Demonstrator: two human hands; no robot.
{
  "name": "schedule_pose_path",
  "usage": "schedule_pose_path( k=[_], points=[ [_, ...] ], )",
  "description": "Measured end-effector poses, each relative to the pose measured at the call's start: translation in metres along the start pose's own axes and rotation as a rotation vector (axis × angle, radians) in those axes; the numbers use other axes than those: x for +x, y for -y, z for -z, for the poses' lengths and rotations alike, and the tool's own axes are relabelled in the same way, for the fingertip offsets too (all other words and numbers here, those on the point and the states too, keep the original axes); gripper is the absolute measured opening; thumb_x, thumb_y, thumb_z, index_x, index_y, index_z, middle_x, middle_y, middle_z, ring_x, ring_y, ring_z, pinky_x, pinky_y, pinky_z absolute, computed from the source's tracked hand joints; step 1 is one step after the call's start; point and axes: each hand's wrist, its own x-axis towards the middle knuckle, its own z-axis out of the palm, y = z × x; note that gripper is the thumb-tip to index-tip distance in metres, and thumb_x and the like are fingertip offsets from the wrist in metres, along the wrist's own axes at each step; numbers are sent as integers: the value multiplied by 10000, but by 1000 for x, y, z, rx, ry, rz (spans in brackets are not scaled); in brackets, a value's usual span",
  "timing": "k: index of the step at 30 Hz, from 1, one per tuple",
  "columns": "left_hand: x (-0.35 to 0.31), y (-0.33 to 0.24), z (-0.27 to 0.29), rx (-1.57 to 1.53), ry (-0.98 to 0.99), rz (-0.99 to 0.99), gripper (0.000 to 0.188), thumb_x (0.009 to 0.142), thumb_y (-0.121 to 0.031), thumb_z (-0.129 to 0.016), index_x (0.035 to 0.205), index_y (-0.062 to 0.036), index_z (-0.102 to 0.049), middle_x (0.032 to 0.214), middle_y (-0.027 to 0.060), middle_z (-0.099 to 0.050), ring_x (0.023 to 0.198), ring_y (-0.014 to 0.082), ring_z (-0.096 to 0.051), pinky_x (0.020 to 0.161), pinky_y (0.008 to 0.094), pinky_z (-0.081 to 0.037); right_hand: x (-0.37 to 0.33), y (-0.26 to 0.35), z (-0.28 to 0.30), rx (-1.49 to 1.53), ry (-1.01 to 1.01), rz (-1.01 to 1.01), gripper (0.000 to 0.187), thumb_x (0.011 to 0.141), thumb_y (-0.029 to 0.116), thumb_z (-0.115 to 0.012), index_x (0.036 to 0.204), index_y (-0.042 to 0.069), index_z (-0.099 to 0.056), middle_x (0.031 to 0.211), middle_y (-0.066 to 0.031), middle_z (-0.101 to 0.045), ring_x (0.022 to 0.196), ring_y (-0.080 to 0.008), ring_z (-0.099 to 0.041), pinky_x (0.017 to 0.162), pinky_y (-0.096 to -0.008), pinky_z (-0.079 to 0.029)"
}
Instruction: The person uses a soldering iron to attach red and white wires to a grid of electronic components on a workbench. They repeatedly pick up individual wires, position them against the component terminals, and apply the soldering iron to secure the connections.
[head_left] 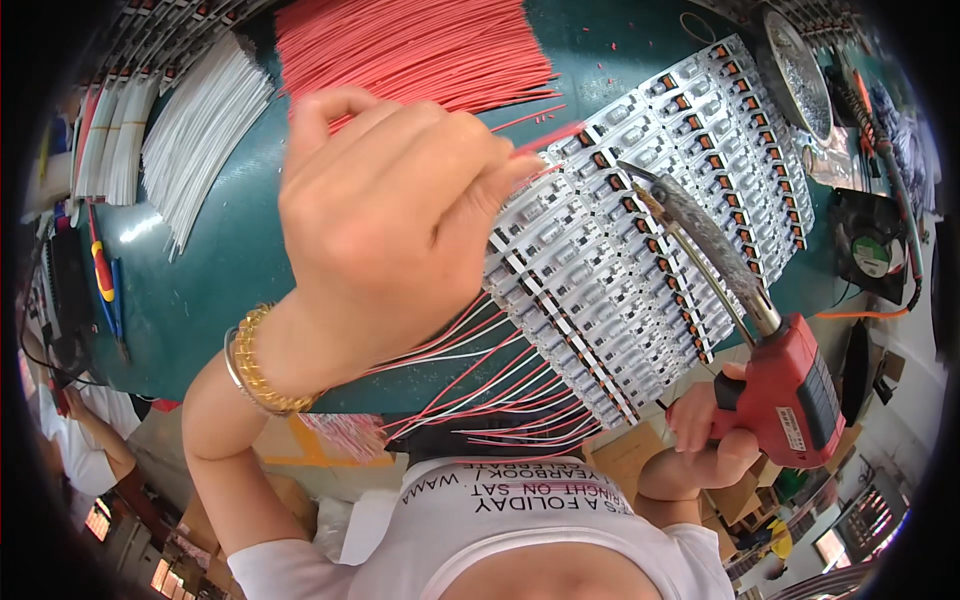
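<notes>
My left hand [390, 210] is closed, pinching a thin red wire [552, 138] whose end reaches over the far left part of the circuit board panel [625, 275]. That wire is slightly blurred. In my right hand [708, 430] is a red soldering gun [798, 390], gripped by its handle. Its long metal barrel slants up and left across the panel, and the tip hangs near a row of dark orange parts; whether it touches cannot be made out. Several red and white wires [490, 400] trail from the panel's near left edge toward my body.
A thick pile of red wires [410, 50] lies at the back, beside bundles of white wires [205, 140]. A screwdriver [101, 265] rests at left. To the right are a round metal dish [797, 80] and a black fan [870, 240]. Another person [95, 435] is at the far left.
</notes>
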Motion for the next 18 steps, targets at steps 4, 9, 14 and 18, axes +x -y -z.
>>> schedule_pose_path(
  k=[4,9,14,18],
  points=[
    [-5,-14,-8,-80,109,113,166,699,-10,-714,658,-69,-565,611,9,-541,544,174,-458,662,298,-342,-2,7,2,-40,16,-21,722,778,666,-545,876,-49,-509,468,9,-435,393,-105,-423,405,-238,-335],
    [-16,-10,-20,-12,60,85,173,686,0,-717,651,-69,-563,573,-2,-485,532,169,-429,673,315,-333,2,-3,8,-124,117,6,657,752,687,-553,696,37,-476,461,15,-428,389,-101,-410,399,-239,-305],
    [-12,-10,-23,-74,63,79,167,681,4,-716,654,-68,-568,560,-3,-473,529,164,-423,669,315,-332,-6,-10,8,0,70,53,752,776,555,-635,1143,-65,-418,459,1,-441,361,-105,-400,385,-235,-327],
    [-13,-10,-23,-52,46,52,163,676,-7,-719,656,-74,-572,553,-7,-466,531,162,-422,674,315,-335,-4,-9,6,-24,76,54,722,765,562,-641,1093,-44,-425,454,0,-438,360,-112,-401,385,-242,-326]
  ],
)
